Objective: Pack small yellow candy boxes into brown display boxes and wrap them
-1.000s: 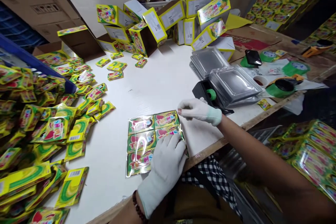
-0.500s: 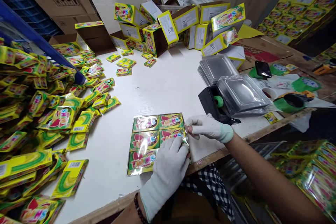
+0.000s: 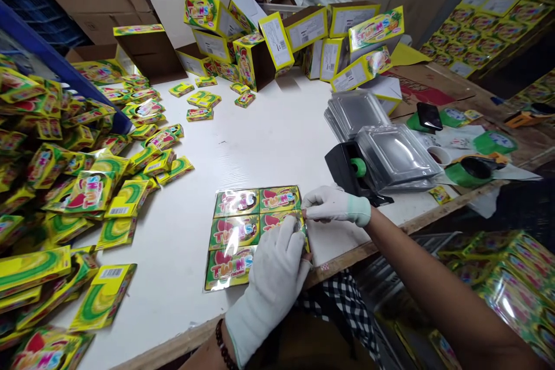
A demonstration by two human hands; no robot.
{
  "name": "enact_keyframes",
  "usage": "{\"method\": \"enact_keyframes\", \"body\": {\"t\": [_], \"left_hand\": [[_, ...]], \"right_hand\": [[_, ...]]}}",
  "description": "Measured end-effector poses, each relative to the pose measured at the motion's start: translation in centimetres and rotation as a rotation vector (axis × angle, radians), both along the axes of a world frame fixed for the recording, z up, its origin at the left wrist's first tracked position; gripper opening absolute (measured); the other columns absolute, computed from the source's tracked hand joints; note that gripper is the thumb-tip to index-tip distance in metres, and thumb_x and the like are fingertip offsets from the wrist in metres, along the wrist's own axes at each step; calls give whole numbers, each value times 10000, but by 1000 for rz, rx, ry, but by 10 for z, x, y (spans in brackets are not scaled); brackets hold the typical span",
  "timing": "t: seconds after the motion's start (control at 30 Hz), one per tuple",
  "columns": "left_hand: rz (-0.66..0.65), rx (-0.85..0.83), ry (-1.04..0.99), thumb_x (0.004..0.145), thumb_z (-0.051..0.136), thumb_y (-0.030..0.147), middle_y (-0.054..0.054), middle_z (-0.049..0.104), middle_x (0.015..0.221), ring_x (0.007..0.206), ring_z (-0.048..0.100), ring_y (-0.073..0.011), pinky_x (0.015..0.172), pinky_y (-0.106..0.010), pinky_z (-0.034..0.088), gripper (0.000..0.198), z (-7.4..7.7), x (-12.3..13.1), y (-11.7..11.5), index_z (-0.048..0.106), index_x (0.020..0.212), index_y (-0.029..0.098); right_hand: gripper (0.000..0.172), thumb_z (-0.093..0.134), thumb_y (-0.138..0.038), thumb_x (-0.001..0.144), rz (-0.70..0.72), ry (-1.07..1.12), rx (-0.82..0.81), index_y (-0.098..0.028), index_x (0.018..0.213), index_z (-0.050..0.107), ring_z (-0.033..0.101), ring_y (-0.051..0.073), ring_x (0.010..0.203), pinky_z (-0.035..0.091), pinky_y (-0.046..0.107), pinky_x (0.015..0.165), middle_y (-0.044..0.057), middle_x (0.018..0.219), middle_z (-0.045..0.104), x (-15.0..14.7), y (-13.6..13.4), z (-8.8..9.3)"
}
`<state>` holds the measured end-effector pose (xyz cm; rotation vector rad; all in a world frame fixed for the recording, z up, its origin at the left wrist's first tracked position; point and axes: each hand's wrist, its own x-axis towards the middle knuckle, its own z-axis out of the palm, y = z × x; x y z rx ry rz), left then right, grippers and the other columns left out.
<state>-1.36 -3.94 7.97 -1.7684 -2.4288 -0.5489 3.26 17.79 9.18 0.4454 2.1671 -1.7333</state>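
A clear plastic pack point(image 3: 234, 231) of TWINS candy boxes in two columns lies flat on the white table near its front edge. My gloved left hand point(image 3: 277, 272) lies over its lower right part, fingers bent and gripping it near the right side. At the pack's right edge, my gloved right hand point(image 3: 332, 205) has thumb and fingers pinched together, touching the rim. Whatever is between those fingertips is too small or hidden to make out. Beside the right hand stands a black tape dispenser point(image 3: 344, 170) with a green roll.
Loose candy boxes point(image 3: 91, 191) are heaped at the left. Empty display cartons point(image 3: 269, 46) are stacked along the back wall. Clear plastic lids point(image 3: 394, 153) are piled at the right, near green tape rolls point(image 3: 468, 170). Wrapped packs point(image 3: 511, 277) lie below the table's right edge.
My right hand has moved slightly left, bringing its pinched fingertips against the pack's edge. My left hand stays on the pack. The view has shifted slightly.
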Motion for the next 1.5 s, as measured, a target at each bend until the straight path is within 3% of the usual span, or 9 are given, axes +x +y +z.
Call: {"method": "enact_keyframes", "body": {"t": [0.33,0.7,0.97,1.03,1.1,1.17,1.23,1.33,1.5], "left_hand": [[-107,-108,-35,868,529,184,-114,590,1303,1082,544,-312,883,-510,498,118,9,-4,1,566,981,186],[-116,-160,-60,862,532,193,-100,580,1286,1094,520,-319,869,-520,468,119,10,-4,4,562,976,194],[-109,-163,-89,863,515,196,-84,591,1243,1071,520,-300,890,-501,451,99,12,-5,5,565,949,193],[-115,-166,-83,866,515,195,-84,604,1207,1047,532,-289,883,-489,459,88,16,-4,7,570,935,192],[-122,-150,-73,867,518,188,-82,622,1163,1039,547,-283,885,-478,468,96,19,-4,5,580,940,193],[-117,-108,-56,865,529,175,-77,641,1146,1034,567,-277,909,-485,468,131,22,-9,-3,596,976,199],[-20,-26,-32,853,557,174,-89,652,1153,1047,584,-290,959,-528,448,196,22,-24,-22,609,1039,205],[313,141,-138,816,644,277,-157,632,1212,1072,603,-330,964,-570,460,386,16,-57,-64,581,1181,170],[525,156,-1020,820,655,471,-108,699,1109,937,689,-241,804,-391,579,496,1,-90,-109,582,1199,159]], "right_hand": [[164,620,-308,745,49,-1,249,-164,673,589,465,69,482,328,187,432,-52,537,511,-2,0,6],[438,766,-545,678,-72,-32,-133,-151,740,585,498,58,450,389,174,424,-45,562,579,4,12,-39],[729,700,-816,579,-341,15,-409,-194,916,527,524,105,397,405,212,356,-38,599,612,13,-25,-99],[699,682,-781,655,-502,208,-311,-193,1010,552,634,146,583,529,268,515,16,770,669,19,-38,-98],[648,621,-703,791,-616,430,-36,-200,1192,545,670,226,1016,562,372,870,113,1143,662,26,-52,-87],[683,505,-665,890,-501,586,313,-202,1391,456,404,296,1399,361,476,1145,162,1492,433,34,-67,-73],[779,411,-686,916,-239,641,628,-173,1499,352,140,366,1505,174,595,1199,182,1617,212,42,-83,-62],[882,433,-715,884,33,669,937,-117,1522,314,43,452,1493,73,725,1141,231,1605,214,53,-103,-53],[626,561,-491,902,268,767,1090,-137,1413,488,168,448,1465,157,716,1123,203,1471,457,54,-100,-49]]}}
